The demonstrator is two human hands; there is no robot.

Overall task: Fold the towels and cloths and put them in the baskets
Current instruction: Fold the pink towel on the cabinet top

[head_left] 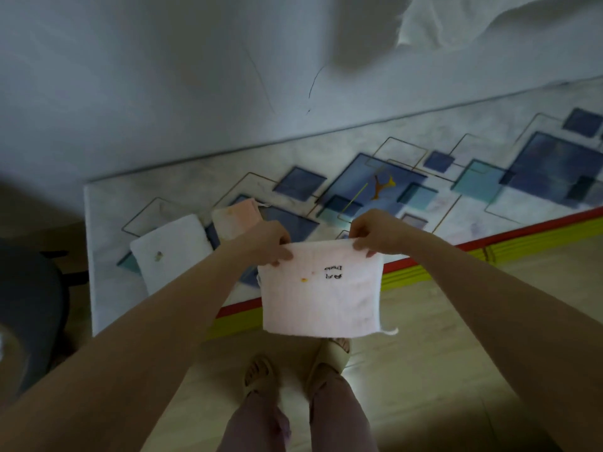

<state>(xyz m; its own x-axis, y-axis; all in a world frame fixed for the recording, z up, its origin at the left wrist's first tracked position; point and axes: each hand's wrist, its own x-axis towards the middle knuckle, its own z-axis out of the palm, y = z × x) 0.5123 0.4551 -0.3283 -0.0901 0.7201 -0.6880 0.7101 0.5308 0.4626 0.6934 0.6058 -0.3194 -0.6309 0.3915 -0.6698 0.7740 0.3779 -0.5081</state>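
A small pale pink cloth [321,298] with dark lettering and a small orange mark hangs in the air over the table's near edge. My left hand [272,241] pinches its top left corner. Its top right corner is pinched by my right hand [375,231]. The cloth hangs flat, with a loose thread at its lower right corner. On the table to the left lie a folded white towel [171,251] and, behind it, a folded peach cloth [235,220]. No basket is in view.
The table [456,151] has a pale top with blue and teal squares and a red and yellow front edge. A white wall rises behind it. White fabric [456,21] hangs at the top right. A dark chair [29,308] stands at the left. My feet are on the wooden floor below.
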